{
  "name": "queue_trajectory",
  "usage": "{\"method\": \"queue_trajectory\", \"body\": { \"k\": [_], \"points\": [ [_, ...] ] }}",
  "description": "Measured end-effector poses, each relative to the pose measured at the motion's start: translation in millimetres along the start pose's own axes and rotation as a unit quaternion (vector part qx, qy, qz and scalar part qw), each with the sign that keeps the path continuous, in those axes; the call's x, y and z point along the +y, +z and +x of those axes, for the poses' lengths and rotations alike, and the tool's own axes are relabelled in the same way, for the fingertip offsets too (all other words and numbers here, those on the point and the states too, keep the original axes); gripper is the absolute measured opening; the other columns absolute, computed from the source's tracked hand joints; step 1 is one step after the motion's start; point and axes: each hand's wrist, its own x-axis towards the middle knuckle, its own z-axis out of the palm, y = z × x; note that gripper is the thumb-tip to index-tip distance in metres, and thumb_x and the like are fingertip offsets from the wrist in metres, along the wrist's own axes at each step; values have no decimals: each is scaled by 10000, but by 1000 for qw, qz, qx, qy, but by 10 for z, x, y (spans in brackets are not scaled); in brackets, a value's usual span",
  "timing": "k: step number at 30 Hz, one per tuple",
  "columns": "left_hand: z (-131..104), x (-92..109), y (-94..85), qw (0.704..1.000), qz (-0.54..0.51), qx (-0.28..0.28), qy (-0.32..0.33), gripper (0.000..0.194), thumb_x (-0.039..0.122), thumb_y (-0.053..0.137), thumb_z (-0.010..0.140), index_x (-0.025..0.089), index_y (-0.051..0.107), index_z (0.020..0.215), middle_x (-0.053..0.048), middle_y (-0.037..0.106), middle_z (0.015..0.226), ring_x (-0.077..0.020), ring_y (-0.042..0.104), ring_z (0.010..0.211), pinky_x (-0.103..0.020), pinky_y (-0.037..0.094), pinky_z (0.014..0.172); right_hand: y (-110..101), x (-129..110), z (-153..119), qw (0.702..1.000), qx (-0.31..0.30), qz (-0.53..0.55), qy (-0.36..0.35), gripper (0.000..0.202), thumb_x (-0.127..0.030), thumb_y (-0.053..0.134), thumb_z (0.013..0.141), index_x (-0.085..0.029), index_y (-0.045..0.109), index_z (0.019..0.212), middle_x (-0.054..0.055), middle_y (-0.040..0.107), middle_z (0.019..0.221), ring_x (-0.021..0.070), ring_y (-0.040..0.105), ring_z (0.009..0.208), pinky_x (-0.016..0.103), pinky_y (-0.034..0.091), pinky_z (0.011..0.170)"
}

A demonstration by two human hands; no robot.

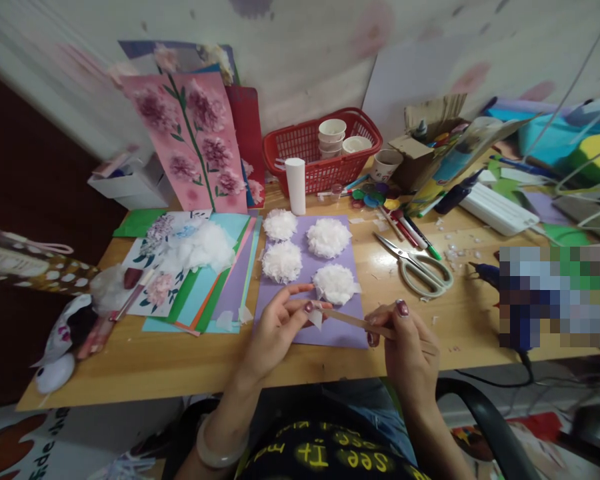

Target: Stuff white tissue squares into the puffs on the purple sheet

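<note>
My left hand [275, 333] pinches a small piece of white tissue paper [317, 321] between thumb and fingers. The tip of a flat wooden craft stick [347, 321] meets that piece. Its other end is gripped in my right hand [411, 350], fingers curled round it. Both hands hover over the lower part of a purple sheet of paper [307, 333]. Several fluffy white paper flowers [329, 238] sit on the sheet, and the nearest one [334, 285] lies just beyond my left fingertips.
Scissors [423, 273] lie to the right, with a blue glue gun [487, 272] beyond them, partly blurred out. Behind stand a white roll [295, 187] and a red basket [325, 175] with paper cups. Coloured sheets [230, 293] and white fluff [205, 247] are on the left.
</note>
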Motion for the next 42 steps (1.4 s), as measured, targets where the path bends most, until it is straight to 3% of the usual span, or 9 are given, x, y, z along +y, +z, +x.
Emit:
{"method": "queue_trajectory", "body": {
  "k": [3, 8, 12, 16, 20, 30, 35, 39, 42],
  "points": [
    [-12, 0, 2, 1000, 6, -5, 6, 465, 302, 818, 768, 194, 585, 1155, -109, 790, 1026, -230, 738, 971, -346, 556, 885, 8, -33, 0, 1000, 9, 13, -9, 449, -521, 527, 958, -198, 606, 656, -5, 562, 586, 136, 525, 535, 293, 425, 567],
    [-12, -25, 3, 1000, 5, 7, 29, 439, 241, 805, 763, 199, 572, 1133, -76, 744, 1041, -207, 750, 885, -362, 589, 875, -8, -87, 27, 997, 43, 53, -32, 445, -479, 530, 962, -203, 604, 620, -23, 501, 495, 137, 510, 488, 296, 417, 548],
    [-4, -54, 3, 999, 28, 0, 42, 444, 180, 779, 761, 204, 557, 1146, -70, 724, 1051, -167, 731, 819, -333, 595, 834, -21, -70, 30, 999, 13, 29, -7, 470, -503, 519, 966, -199, 611, 619, -21, 511, 493, 136, 514, 501, 297, 406, 564],
    [-4, -69, 3, 998, 46, -11, 45, 453, 132, 750, 745, 201, 564, 1152, -71, 741, 1010, -191, 720, 893, -338, 576, 843, -19, -43, 3, 1000, -11, 27, 12, 488, -531, 495, 969, -202, 595, 623, -26, 493, 488, 140, 502, 515, 304, 402, 592],
    [-19, -63, 2, 998, 36, -15, 49, 433, 138, 743, 752, 206, 578, 1146, -58, 752, 964, -213, 729, 952, -378, 553, 926, -48, -29, -13, 1000, -4, 13, 20, 489, -550, 498, 959, -205, 586, 625, -24, 494, 491, 143, 502, 517, 308, 406, 598],
    [-75, -91, 38, 999, -18, -18, 43, 394, 177, 771, 772, 182, 615, 1133, -88, 748, 1047, -213, 716, 1020, -334, 562, 924, -80, -32, -36, 1000, 14, 18, 9, 496, -543, 507, 963, -198, 599, 619, -2, 557, 546, 131, 490, 503, 297, 388, 553],
    [-64, -142, 7, 999, -8, 22, 48, 409, 175, 808, 725, 177, 628, 1092, -86, 734, 1056, -211, 714, 985, -358, 555, 932, -105, -33, -57, 998, 25, 53, -7, 472, -507, 534, 963, -195, 616, 618, -15, 540, 510, 124, 504, 491, 283, 399, 537],
    [-50, -168, -107, 995, 4, 79, 60, 399, 172, 829, 682, 175, 659, 1043, -55, 719, 985, -188, 686, 967, -333, 538, 923, -121, -48, 23, 996, 55, -48, -59, 497, -513, 518, 976, -189, 614, 612, -17, 541, 493, 113, 516, 477, 266, 401, 527],
    [-28, -189, -175, 993, 1, 95, 62, 376, 153, 833, 648, 168, 684, 993, -28, 711, 902, -160, 671, 907, -293, 537, 875, -76, -36, 142, 985, 18, -147, -89, 520, -525, 478, 993, -188, 603, 616, -14, 547, 504, 106, 520, 476, 255, 392, 514]
  ]
}}
